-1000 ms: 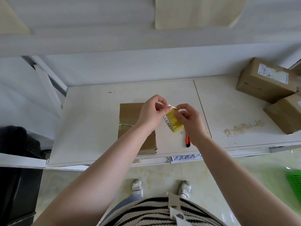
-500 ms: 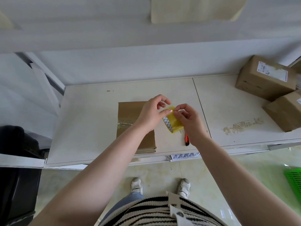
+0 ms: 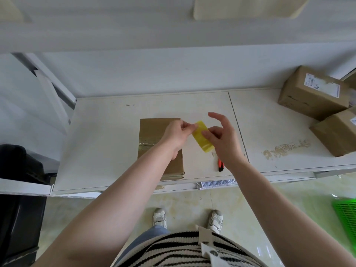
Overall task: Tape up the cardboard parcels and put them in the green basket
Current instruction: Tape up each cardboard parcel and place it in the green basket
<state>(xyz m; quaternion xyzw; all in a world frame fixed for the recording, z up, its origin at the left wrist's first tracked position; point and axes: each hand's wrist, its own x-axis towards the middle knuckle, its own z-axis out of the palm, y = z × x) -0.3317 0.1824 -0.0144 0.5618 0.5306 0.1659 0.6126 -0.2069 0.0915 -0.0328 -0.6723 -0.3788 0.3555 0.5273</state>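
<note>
A flat cardboard parcel (image 3: 152, 132) lies on the white table (image 3: 107, 143), with a band of clear tape across its middle. Above its right edge I hold a yellow tape roll (image 3: 202, 138). My left hand (image 3: 176, 132) pinches the roll's upper left end, possibly the tape's loose end. My right hand (image 3: 223, 139) holds the roll from the right with thumb and lower fingers, while its index finger is lifted off. The green basket (image 3: 346, 216) stands on the floor at the far right, cut off by the frame's edge.
A red utility knife (image 3: 220, 166) lies on the table under my right wrist. Two cardboard boxes (image 3: 312, 93) (image 3: 339, 130) sit at the table's right end. A dark bin (image 3: 17, 189) stands left of the table. A glue stain (image 3: 285, 149) marks the tabletop.
The tape roll has turned so its yellow outer face shows instead of its inner core. My right index finger has lifted away from it. Both hands stay over the parcel's right edge.
</note>
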